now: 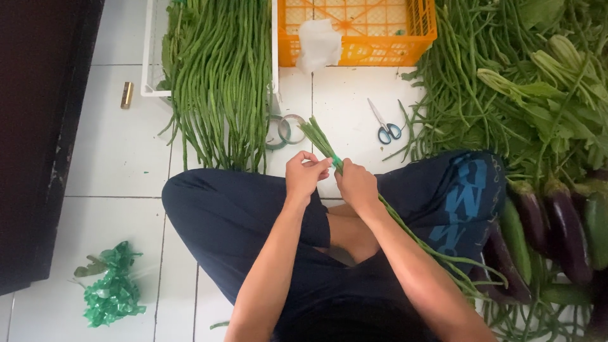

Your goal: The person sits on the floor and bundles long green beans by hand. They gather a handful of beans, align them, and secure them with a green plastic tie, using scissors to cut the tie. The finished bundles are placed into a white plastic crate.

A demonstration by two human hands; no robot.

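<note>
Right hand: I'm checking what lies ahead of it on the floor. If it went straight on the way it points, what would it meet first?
The right hand points up and left along the long-bean bundle. Beyond the bundle's tips, the tape rolls on the tiled floor come first, though depth is unclear.

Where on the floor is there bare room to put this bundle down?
Bare tile lies at the left, between the dark cabinet and the long beans. A smaller patch sits between the tape rolls and the scissors. At the right, loose beans, leafy greens and eggplants crowd the floor.
</note>
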